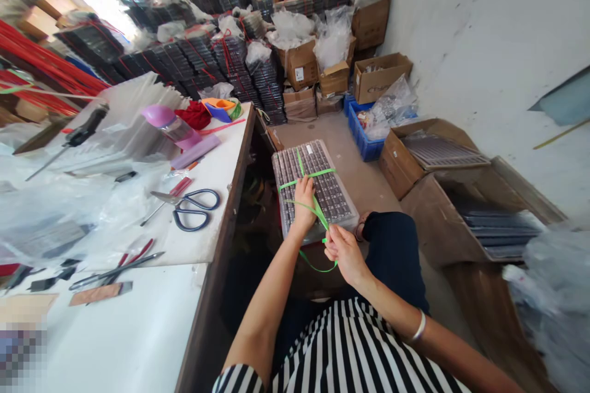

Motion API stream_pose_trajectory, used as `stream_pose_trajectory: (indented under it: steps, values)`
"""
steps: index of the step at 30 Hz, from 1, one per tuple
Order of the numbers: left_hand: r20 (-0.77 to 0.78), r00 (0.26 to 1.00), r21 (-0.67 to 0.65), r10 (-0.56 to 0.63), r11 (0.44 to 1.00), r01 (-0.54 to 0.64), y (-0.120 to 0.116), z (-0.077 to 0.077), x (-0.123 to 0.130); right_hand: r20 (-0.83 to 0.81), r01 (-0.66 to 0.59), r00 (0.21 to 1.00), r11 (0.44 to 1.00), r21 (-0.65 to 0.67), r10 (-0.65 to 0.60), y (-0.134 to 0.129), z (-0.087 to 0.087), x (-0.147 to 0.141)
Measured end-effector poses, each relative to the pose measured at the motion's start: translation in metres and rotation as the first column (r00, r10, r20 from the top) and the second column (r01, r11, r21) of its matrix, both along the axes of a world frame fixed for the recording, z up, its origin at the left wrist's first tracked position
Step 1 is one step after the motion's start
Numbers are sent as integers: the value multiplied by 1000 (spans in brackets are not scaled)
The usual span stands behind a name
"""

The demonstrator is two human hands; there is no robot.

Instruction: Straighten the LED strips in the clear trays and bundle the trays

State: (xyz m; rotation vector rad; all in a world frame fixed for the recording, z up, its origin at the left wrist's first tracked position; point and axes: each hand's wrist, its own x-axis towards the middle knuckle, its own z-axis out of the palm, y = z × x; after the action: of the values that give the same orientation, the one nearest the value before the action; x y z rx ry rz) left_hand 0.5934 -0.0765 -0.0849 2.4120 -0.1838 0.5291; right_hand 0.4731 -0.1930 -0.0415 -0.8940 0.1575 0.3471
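A stack of clear trays (pixel 322 178) filled with small dark parts rests on my lap, wrapped in plastic. A green string (pixel 308 174) crosses over its top. My left hand (pixel 304 202) presses flat on the stack, over the string crossing. My right hand (pixel 345 253) sits just below the stack's near edge, fingers pinched on the loose end of the green string, which loops down beneath it.
A white worktable (pixel 138 319) stands to my left with scissors (pixel 196 209), pliers (pixel 120 267), a screwdriver (pixel 76 135) and plastic bags. Open cardboard boxes (pixel 428 153) holding trays line the wall on the right. A blue crate (pixel 364 135) and tied tray stacks (pixel 239 67) fill the back.
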Motion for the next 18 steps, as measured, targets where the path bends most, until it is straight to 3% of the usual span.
stream_pose_trajectory:
  steps: [4,7,13,15,18]
  values:
    - [-179,984,138,21,990,4,14,18,34,-82,-28,996,988,152,41,-7,-8,-6]
    - [-356,933,231,-55,962,145,27,36,61,-150,-27,986,965,263,69,-13,-14,-9]
    - [-724,662,211,-193,852,479,48,80,119,-201,41,979,927,374,38,-37,-15,11]
    - [-781,590,184,-203,829,529,49,86,129,-205,81,979,919,385,-1,-50,-12,22]
    - [-815,541,167,-208,810,562,49,85,133,-226,125,973,913,387,-37,-65,-10,36]
